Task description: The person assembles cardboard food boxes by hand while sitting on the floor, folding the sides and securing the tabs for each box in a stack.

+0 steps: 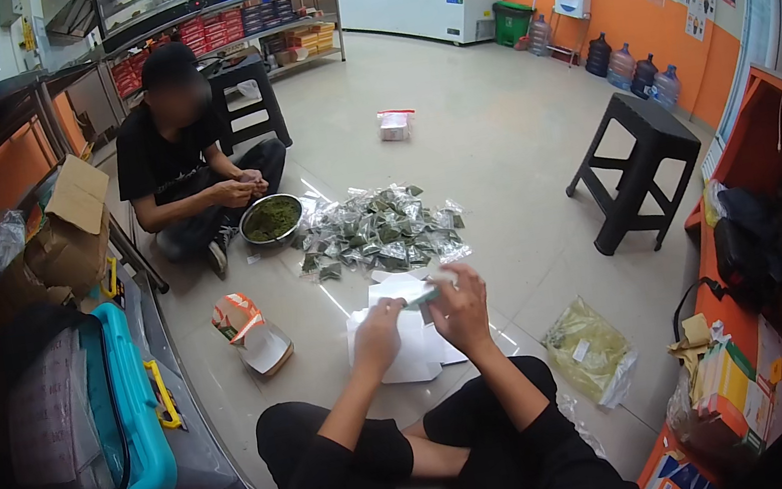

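Note:
My left hand (378,338) and my right hand (461,309) are raised in front of me, fingers closed on a small greenish packet (421,298). Motion smears the packet and the right fingertips. Beneath them, white paper sheets (413,361) lie on the floor. Just beyond is a wide heap of small clear plastic packets (379,230) with dark green contents. Beside that heap stands a metal bowl (272,220) of green, crumbly material. An orange-and-white carton (254,334) rests to the left of the sheets.
Across from me a person (186,159) in black sits on the floor, hands together near the bowl. A yellowish plastic bag (589,352) lies at right, with a black stool (638,169) farther back. A teal-rimmed bin (138,414) flanks my left. Orange shelving (775,308) borders my right.

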A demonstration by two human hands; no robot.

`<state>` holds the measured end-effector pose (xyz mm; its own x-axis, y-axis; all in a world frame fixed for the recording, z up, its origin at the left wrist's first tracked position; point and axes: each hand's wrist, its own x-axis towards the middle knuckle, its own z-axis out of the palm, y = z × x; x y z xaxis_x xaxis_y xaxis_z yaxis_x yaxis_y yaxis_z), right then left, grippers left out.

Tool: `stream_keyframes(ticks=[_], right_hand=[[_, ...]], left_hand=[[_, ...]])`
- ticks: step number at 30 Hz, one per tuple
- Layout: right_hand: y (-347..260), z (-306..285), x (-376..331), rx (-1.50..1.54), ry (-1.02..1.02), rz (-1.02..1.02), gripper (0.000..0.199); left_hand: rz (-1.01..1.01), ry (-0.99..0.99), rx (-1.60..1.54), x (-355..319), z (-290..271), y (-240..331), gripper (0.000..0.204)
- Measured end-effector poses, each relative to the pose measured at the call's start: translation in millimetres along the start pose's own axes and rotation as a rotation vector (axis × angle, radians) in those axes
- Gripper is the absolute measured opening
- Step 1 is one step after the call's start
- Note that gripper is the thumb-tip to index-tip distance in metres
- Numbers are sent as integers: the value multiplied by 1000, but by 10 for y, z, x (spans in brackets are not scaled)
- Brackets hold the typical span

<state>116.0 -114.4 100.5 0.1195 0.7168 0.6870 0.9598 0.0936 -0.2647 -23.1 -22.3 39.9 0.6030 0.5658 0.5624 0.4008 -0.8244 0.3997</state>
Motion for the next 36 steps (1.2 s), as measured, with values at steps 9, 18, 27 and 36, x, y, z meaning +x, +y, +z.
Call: stream_keyframes(ticks=[9,18,27,36], right_hand=[[394,61,-160,1117,-151,1030,51],[769,376,17,1494,-122,987,35],[608,588,1,1464,-18,797,48],[491,753,-23,908,63,616,13]], left_hand=[[-120,152,31,130,-200,271,45],[-19,-126,-247,412,-359,284,33],[-162,45,-547,428,53,20,19],[-364,145,-598,372,169,-121,12]])
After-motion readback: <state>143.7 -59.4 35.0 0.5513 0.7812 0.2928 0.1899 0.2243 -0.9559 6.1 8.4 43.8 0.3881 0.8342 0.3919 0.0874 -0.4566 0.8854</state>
